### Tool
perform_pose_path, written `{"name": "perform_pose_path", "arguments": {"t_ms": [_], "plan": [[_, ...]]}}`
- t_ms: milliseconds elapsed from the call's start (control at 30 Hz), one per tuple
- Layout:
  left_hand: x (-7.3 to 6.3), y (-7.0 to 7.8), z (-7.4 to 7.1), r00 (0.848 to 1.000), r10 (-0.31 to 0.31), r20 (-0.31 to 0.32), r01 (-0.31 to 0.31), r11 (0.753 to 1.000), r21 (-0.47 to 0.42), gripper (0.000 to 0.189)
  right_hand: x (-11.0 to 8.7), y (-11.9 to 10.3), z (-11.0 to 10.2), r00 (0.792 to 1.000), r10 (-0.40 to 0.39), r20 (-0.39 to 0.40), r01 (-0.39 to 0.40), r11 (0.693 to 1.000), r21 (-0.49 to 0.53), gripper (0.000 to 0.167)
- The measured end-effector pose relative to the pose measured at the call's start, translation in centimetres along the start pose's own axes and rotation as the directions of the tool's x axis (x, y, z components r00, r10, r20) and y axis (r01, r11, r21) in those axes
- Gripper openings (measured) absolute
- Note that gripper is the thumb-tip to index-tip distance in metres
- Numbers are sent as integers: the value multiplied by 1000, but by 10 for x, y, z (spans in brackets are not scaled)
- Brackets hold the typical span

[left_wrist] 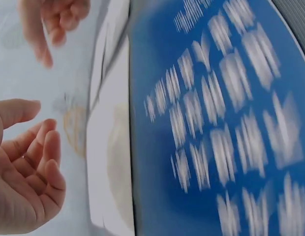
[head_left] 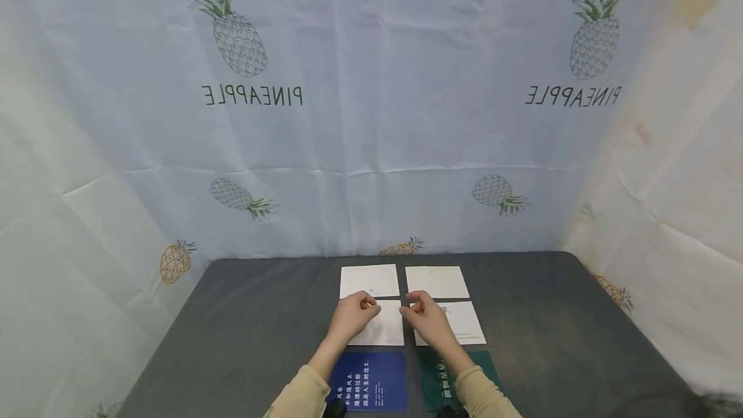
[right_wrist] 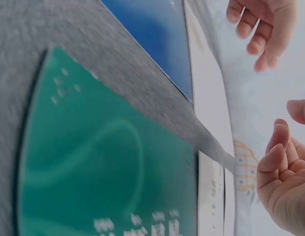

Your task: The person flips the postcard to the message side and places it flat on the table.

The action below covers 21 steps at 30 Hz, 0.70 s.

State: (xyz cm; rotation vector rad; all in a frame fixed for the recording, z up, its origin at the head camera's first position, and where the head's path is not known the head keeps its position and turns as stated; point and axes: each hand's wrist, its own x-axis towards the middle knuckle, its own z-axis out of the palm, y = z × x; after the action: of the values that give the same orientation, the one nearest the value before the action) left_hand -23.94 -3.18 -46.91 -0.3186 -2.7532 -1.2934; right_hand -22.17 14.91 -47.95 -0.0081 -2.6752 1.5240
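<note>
Two columns of cards lie on the dark table. My left hand point(head_left: 353, 316), its fingers loosely bent and nothing in them, is above the left middle white card point(head_left: 386, 328). Over the inner edge of the right middle white card point(head_left: 464, 322) hovers my right hand point(head_left: 426, 316), also holding nothing. Nearest me are a blue card point(head_left: 386, 379) with white lettering and a dark green card point(head_left: 484, 366), each partly covered by a forearm. In both wrist views the hands face each other with a gap between them.
At the back lie a left white card point(head_left: 368, 279) and a right white card point(head_left: 436, 281). The grey-black table point(head_left: 261, 328) extends to both sides. Behind it hangs a pale curtain point(head_left: 371, 115) printed with pineapples.
</note>
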Motion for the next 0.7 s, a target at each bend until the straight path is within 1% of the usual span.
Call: {"name": "perform_pose_path", "arguments": {"t_ms": [133,233,367,467,600,700], "plan": [[0,20,17,999,31,40,-30,999,-14,18,0,3,-14,999,23,-46,-23,1000,4,40],[-2,30,29,996,36,81,-34,999,-20,25,0,9,-27,995,55,-80,-56,998,-12,39],[-5,36,43,991,16,130,-16,1000,-4,32,-1,22,-46,991,91,-101,-96,994,-47,42],[-5,38,52,989,3,146,-6,1000,19,33,-2,33,-60,987,115,-109,-127,986,-112,46],[-5,41,60,989,-3,147,-4,999,45,29,-5,47,-74,982,133,-133,-159,964,-212,51],[-7,41,63,989,-11,146,1,998,67,27,-8,54,-81,977,151,-152,-185,953,-241,54]]}}
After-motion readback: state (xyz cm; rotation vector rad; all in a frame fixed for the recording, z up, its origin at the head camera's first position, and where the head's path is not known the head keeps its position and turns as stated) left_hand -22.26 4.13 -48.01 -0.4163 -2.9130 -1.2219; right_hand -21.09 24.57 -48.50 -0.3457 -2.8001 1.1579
